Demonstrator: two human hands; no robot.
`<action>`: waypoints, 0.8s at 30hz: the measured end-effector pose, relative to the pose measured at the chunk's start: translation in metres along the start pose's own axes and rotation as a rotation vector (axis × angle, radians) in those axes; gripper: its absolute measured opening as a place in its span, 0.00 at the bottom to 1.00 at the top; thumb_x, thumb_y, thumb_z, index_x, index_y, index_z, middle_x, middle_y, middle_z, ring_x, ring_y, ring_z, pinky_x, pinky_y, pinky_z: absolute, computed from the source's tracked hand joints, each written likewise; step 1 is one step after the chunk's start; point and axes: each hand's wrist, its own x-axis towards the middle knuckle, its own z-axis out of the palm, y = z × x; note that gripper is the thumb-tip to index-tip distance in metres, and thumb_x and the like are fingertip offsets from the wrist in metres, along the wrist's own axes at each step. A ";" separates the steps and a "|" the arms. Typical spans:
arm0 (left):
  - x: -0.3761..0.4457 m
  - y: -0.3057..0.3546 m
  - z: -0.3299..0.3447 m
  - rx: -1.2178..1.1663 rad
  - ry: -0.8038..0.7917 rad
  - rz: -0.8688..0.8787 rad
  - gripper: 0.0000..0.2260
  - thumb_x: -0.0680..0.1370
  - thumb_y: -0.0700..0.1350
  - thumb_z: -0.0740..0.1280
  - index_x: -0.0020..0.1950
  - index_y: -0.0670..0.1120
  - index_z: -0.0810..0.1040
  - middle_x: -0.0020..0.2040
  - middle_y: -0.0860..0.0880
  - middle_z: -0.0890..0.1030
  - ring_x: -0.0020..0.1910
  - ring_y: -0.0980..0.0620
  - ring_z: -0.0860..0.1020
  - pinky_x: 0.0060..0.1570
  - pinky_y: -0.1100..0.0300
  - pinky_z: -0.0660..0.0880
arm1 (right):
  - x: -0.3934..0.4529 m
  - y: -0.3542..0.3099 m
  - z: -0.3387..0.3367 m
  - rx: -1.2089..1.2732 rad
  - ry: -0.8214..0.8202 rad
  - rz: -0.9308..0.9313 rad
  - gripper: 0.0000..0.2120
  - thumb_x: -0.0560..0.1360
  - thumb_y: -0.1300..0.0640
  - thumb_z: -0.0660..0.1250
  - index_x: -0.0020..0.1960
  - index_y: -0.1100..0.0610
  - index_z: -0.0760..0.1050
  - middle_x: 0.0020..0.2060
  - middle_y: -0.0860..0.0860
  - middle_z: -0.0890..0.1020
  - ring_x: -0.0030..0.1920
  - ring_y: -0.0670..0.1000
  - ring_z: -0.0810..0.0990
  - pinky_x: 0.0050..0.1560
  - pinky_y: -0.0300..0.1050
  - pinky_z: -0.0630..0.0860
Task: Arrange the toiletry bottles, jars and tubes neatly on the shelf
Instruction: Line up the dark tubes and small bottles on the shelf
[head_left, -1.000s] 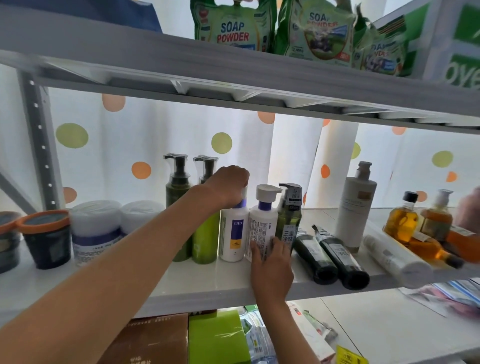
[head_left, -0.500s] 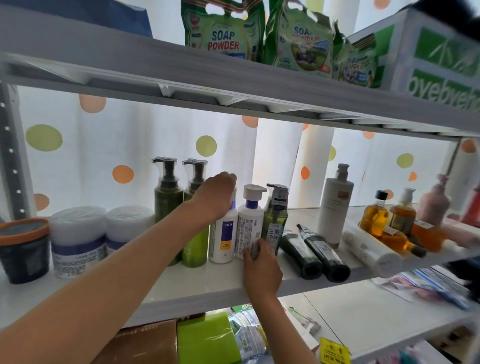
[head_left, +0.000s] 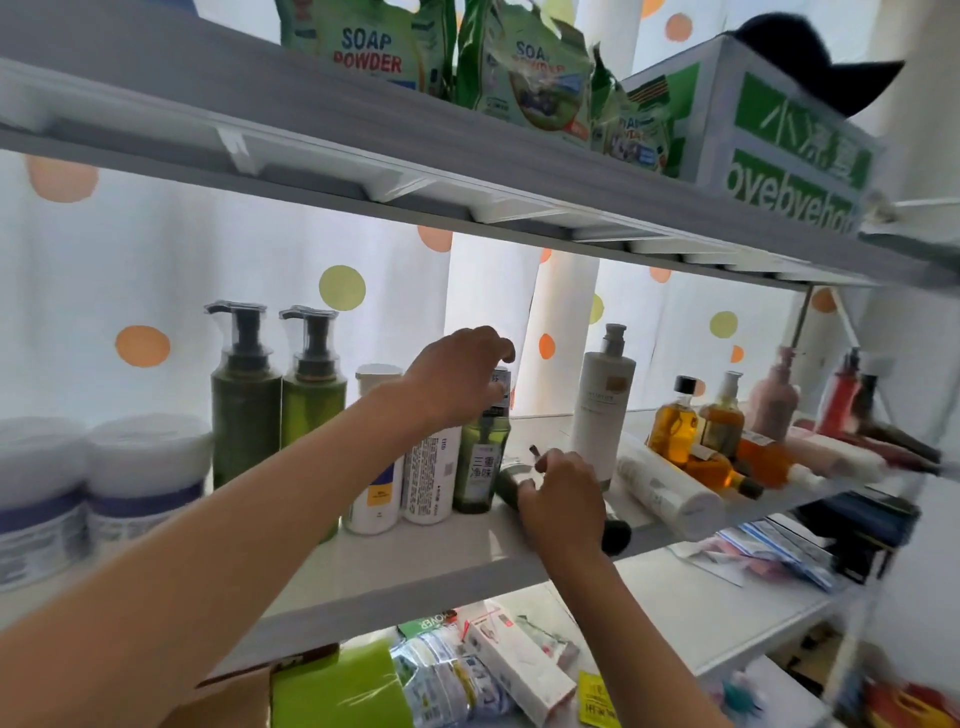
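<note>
On the white middle shelf (head_left: 441, 558) stand two tall green pump bottles (head_left: 244, 410), then two white bottles (head_left: 428, 480) and a small dark green pump bottle (head_left: 478, 467). My left hand (head_left: 457, 379) reaches in from the left, and its curled fingers grip the top of that small green bottle. Just to the right, my right hand (head_left: 561, 501) closes round a dark bottle lying on its side (head_left: 511, 483). A second lying dark bottle (head_left: 618, 535) pokes out beneath the hand. A tall white pump bottle (head_left: 602, 410) stands behind it.
Two white jars (head_left: 145, 467) sit at the left. To the right are a lying white tube (head_left: 670, 493), amber bottles (head_left: 672, 428) standing and lying, and pink and red bottles (head_left: 774, 400). The upper shelf (head_left: 467, 171) hangs close overhead. Boxes (head_left: 519, 665) fill the shelf below.
My left hand moved right from the white bottle's cap to the small green bottle's top. My right hand left the white bottle's base and took a lying dark bottle. The view shifted right.
</note>
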 end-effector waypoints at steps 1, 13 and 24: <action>0.007 0.002 0.004 0.035 -0.032 -0.015 0.18 0.78 0.49 0.64 0.67 0.49 0.72 0.67 0.50 0.72 0.64 0.50 0.71 0.61 0.51 0.72 | 0.008 0.004 -0.003 -0.061 -0.080 0.019 0.16 0.75 0.51 0.68 0.59 0.57 0.75 0.53 0.52 0.79 0.54 0.52 0.77 0.51 0.42 0.73; 0.064 0.004 0.046 0.235 -0.365 -0.276 0.16 0.76 0.54 0.66 0.55 0.44 0.73 0.50 0.47 0.79 0.48 0.46 0.78 0.46 0.52 0.76 | 0.056 0.010 0.017 -0.340 -0.450 -0.143 0.20 0.73 0.41 0.69 0.56 0.54 0.77 0.47 0.51 0.80 0.44 0.51 0.77 0.36 0.40 0.68; 0.077 -0.009 0.044 -0.049 -0.373 -0.381 0.14 0.72 0.53 0.73 0.48 0.47 0.72 0.46 0.49 0.77 0.44 0.49 0.75 0.41 0.57 0.71 | 0.066 0.027 0.024 -0.160 -0.561 -0.142 0.15 0.72 0.42 0.68 0.46 0.55 0.73 0.37 0.49 0.77 0.38 0.48 0.77 0.34 0.41 0.70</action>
